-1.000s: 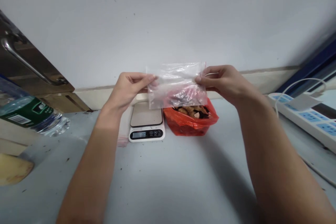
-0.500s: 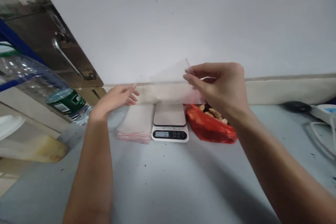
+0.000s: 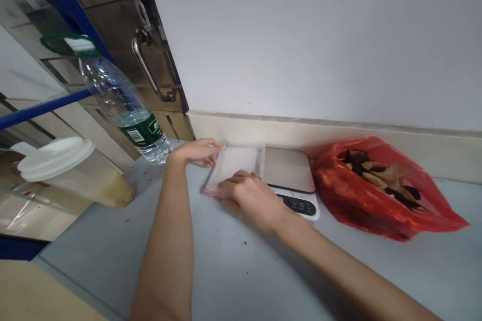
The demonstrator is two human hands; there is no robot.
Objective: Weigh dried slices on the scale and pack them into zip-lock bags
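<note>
A stack of clear zip bags [image 3: 235, 159] with pinkish-red edges lies on the counter, left of a white digital kitchen scale [image 3: 288, 173]. My right hand [image 3: 252, 198] reaches across in front of the scale, its fingers bent and closed on the zip bags at their red-edged near end. Part of the scale's display is hidden behind that hand. At the far left corner of the stack is my left hand [image 3: 201, 152], fingers stretched towards the bags and loosely apart. The bare metal pan of the scale shows a bag edge overlapping its left side.
Right of the scale sits an open red plastic bag [image 3: 354, 200] with brown dried pieces inside. On the left stand a large water bottle [image 3: 139, 128] with a green label and a lidded plastic jug [image 3: 90, 175] holding yellowish contents. A white wall [image 3: 301, 50] rises behind the counter.
My right hand has brought the single zip bag from above the scale down left onto the stack. My left hand has lowered to the stack's corner. The view has turned left.
</note>
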